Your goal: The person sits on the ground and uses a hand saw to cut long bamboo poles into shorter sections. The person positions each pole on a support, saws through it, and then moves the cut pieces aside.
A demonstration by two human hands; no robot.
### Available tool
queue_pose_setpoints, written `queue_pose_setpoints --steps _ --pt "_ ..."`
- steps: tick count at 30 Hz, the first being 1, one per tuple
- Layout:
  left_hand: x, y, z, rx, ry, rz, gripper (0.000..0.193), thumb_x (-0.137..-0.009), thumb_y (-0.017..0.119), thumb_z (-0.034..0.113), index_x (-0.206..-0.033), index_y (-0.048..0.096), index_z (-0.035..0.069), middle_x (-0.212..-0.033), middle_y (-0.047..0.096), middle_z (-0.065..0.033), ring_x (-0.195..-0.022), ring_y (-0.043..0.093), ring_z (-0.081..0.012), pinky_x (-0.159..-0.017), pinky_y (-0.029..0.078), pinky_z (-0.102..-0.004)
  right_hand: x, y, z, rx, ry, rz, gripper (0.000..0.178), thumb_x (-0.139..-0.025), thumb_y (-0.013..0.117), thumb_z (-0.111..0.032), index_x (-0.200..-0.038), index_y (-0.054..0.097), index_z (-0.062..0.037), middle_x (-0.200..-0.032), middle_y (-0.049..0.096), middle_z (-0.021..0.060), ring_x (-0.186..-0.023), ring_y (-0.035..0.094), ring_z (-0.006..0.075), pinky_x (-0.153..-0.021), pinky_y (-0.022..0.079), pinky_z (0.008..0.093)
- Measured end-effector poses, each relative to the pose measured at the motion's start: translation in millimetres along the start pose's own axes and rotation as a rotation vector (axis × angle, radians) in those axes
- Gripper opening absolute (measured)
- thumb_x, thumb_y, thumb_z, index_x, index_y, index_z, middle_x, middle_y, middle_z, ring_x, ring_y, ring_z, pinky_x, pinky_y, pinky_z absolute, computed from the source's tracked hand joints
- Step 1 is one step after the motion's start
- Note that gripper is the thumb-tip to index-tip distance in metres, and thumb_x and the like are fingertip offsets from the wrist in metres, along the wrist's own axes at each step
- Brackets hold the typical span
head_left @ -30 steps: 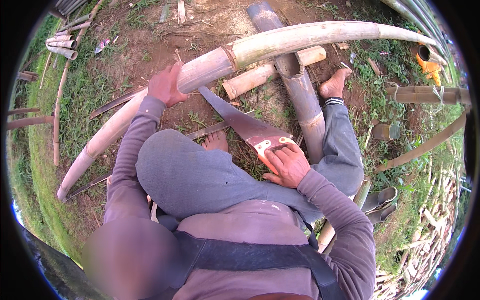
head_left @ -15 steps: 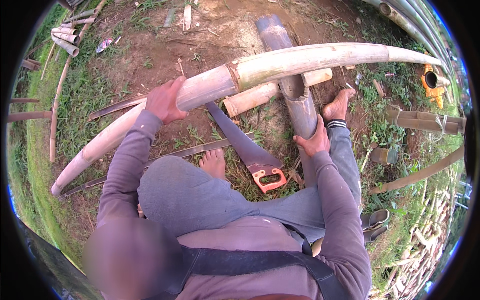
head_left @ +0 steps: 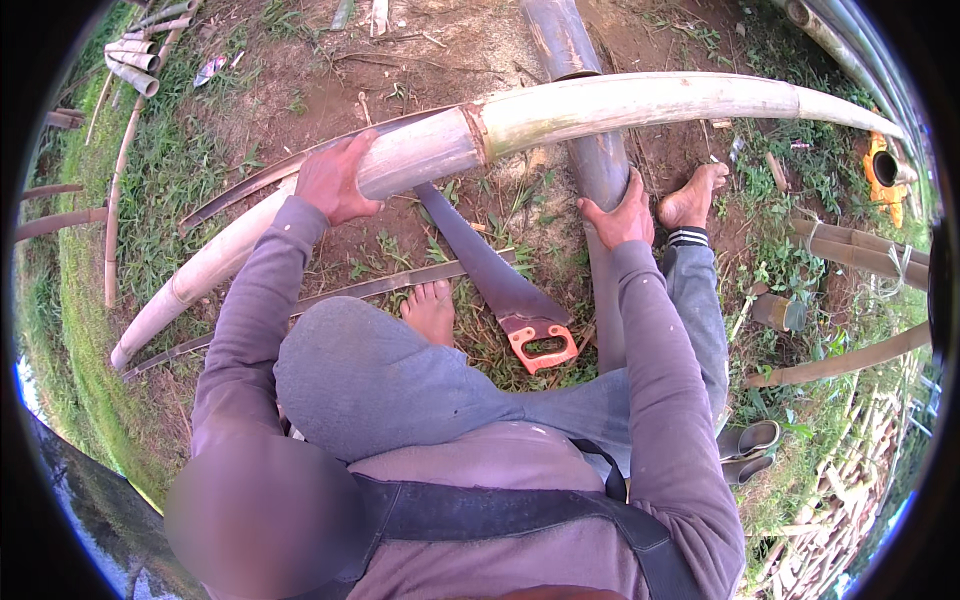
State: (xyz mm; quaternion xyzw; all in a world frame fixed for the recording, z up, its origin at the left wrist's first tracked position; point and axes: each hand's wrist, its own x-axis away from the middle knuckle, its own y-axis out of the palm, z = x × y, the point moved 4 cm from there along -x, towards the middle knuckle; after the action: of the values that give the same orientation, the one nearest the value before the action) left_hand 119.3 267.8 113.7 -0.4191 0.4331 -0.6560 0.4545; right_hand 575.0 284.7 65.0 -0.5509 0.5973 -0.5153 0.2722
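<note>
The left hand (head_left: 340, 182) curled around a pale bamboo pole (head_left: 640, 104), apparently steadying it, while the right hand (head_left: 625, 212) clasped dark bamboo (head_left: 604, 172) crossing beneath; a saw (head_left: 495, 278) lay nearby

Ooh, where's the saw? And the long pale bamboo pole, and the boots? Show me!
Saw (head_left: 496, 278): head view, on the dark blade.
Long pale bamboo pole (head_left: 550, 117): head view, right of its brown joint.
Boots (head_left: 742, 442): head view, on the upper boot.

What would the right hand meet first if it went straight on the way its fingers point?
Probably the pale bamboo, which crosses over the dark bamboo ahead of the right hand; depth is unclear, so it might pass beneath.
</note>
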Motion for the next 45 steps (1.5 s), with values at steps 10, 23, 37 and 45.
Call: queue_pose_setpoints --steps 10,23,37,45 --pt "-32 4 9 -0.083 -0.009 0.106 0.101 -0.065 0.094 0.038 -0.152 0.048 0.016 -0.124 0.069 -0.0125 -0.114 0.071 -0.0373 -0.097 0.057 -0.0503 28 10 -7 0.264 -0.302 0.386 0.098 -0.08 0.087 -0.041 -0.161 0.041 -0.0104 -0.149 0.055 0.0213 -0.133 0.06 0.0383 -0.115 0.045 0.0519" --pt "-33 0 8 -0.092 -0.063 0.087 0.101 -0.069 0.094 0.043 -0.154 0.048 0.016 -0.137 0.065 -0.0142 -0.129 0.065 -0.0369 -0.106 0.052 -0.0542 229 133 49 0.601 -0.666 -0.544 0.049 -0.089 0.079 -0.046 -0.106 0.065 -0.0028 -0.102 0.077 0.0202 -0.096 0.077 0.0346 -0.089 0.059 0.0482" --pt "-25 -3 19 -0.188 -0.12 0.066 0.106 -0.071 0.093 0.046 -0.159 0.043 0.017 -0.142 0.063 -0.0167 -0.128 0.066 -0.0386 -0.108 0.053 -0.0515 229 76 45 0.624 -0.712 -0.696 0.043 -0.098 0.065 -0.034 -0.139 0.068 -0.0205 -0.126 0.077 0.009 -0.125 0.068 0.0298 -0.108 0.047 0.053" --pt "-30 -6 20 -0.142 -0.089 0.037 0.101 -0.074 0.092 0.047 -0.157 0.045 0.016 -0.143 0.063 -0.0151 -0.13 0.065 -0.0351 -0.109 0.052 -0.0528 239 47 45 0.478 -0.637 -0.661 0.04 -0.094 0.069 -0.028 -0.129 0.07 -0.0068 -0.111 0.078 0.0204 -0.104 0.076 0.0389 -0.09 0.06 0.0512"
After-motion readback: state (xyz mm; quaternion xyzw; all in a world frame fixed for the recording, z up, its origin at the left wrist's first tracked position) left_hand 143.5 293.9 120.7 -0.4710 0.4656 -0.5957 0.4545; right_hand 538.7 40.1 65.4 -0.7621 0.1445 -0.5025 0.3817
